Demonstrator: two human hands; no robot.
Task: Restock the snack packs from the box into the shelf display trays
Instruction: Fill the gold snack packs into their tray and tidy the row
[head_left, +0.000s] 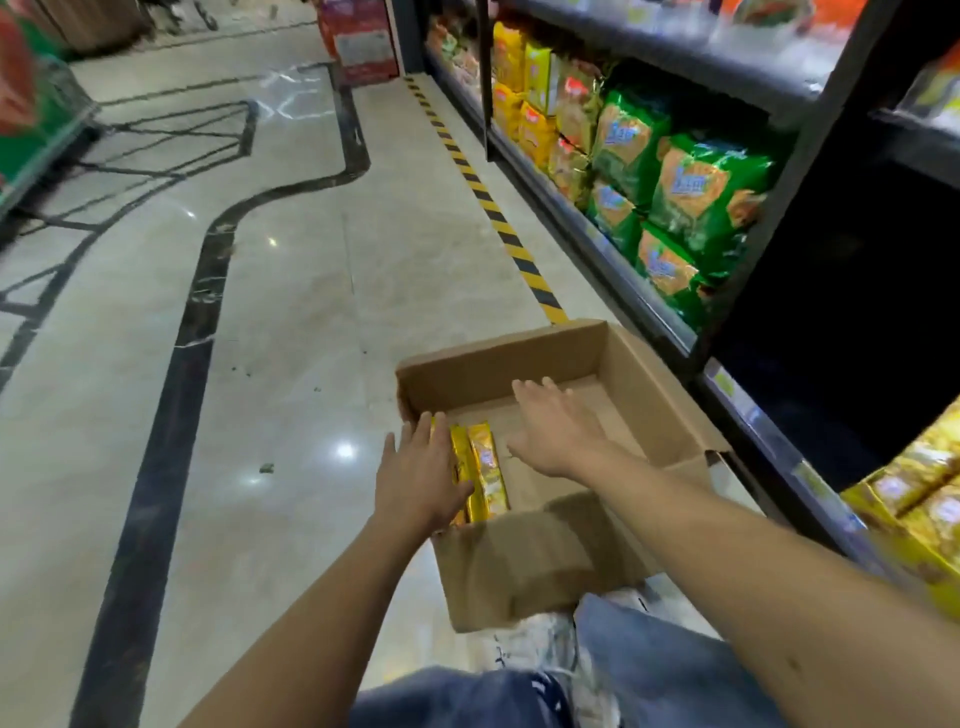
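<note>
An open cardboard box (498, 364) sits on the floor beside the shelf. A few gold and yellow snack packs (487, 467) stand on edge against its left wall. My left hand (421, 473) reaches into the box with straight fingers and lies over the leftmost packs, thumb by the middle one. Over the bare bottom of the box, my right hand (553, 426) hovers flat with its fingers spread, holding nothing. Yellow snack packs (914, 499) fill a display tray on the low shelf at the right edge.
The dark shelf unit (670, 322) runs along the right with green bags (696, 192) and yellow bags (519, 78). A yellow-black striped tape (498, 218) lines the floor by it. My knees in jeans (623, 675) are at the bottom. Tiled aisle floor lies to the left.
</note>
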